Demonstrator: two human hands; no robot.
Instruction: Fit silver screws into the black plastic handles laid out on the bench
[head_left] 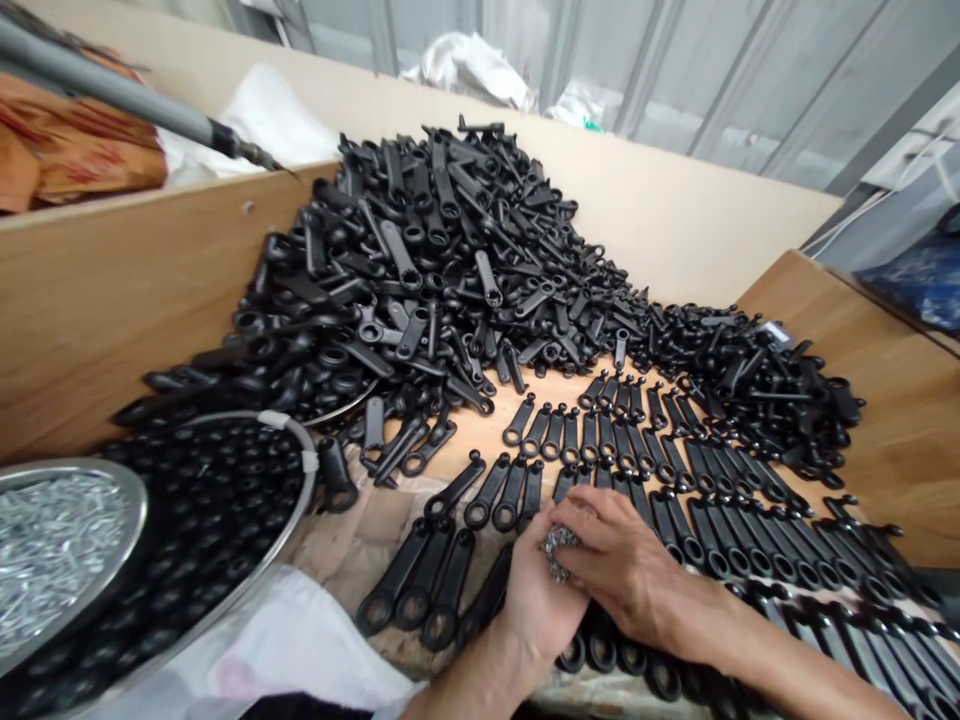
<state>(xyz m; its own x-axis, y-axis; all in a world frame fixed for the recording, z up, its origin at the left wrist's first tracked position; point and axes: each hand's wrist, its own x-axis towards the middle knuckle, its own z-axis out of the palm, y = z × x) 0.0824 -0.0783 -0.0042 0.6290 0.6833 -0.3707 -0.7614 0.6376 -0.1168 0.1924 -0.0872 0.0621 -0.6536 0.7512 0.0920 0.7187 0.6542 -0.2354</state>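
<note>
My left hand (534,600) is cupped around a small heap of silvery screws (559,552). Over it bends my right hand (637,565), its fingers curled together against the same screws; its fingertips are partly hidden. Beneath and around both hands lie black crank-like handles (450,590), each with a ring at one end and a small knob at the other, set side by side in slanting rows. Several handles are covered by my hands and forearms.
A large heap of black handles (450,230) rises at the back, with a smaller pile (772,390) at right. At left, a metal bowl of screws (60,560) stands over a round container of black knobs (247,500). A power driver (172,110) hangs upper left. Wooden boards (112,300) edge the table.
</note>
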